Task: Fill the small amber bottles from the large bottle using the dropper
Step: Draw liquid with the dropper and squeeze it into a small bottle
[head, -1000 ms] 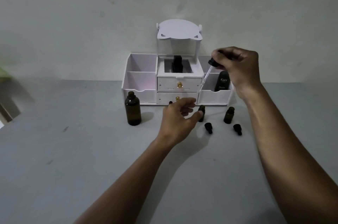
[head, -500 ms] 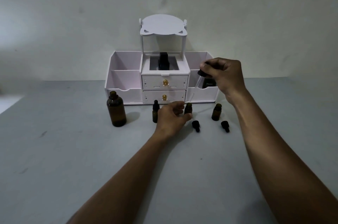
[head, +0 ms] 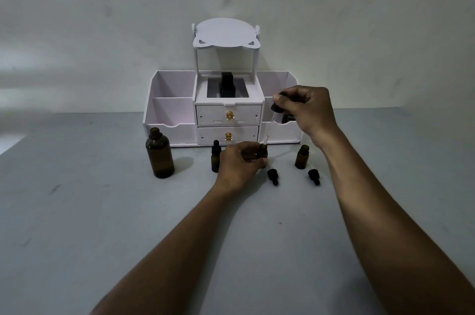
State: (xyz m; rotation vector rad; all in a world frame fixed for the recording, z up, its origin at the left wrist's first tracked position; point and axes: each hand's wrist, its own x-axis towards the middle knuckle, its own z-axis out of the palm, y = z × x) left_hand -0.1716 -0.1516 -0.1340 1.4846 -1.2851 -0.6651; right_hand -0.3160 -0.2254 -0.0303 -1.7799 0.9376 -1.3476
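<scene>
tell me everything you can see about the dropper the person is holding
The dropper has a black bulb and collar at the top and a thin clear tube below, glass or clear plastic by its look. The right hand pinches the bulb end in its grip. The dropper hangs tilted, tip lowest and leaning left. The tip sits at the mouth of the small amber bottle that the left hand steadies on the table. Whether the tube holds liquid cannot be told.

White desktop organizer (head: 180, 119) at the back of the grey table (head: 102, 212), against a plain wall (head: 102, 19). Two stacked drawers (head: 228, 124) with gold knobs (head: 229, 115). Black object (head: 227, 84) upright in the top middle compartment. Open side compartments.
</scene>
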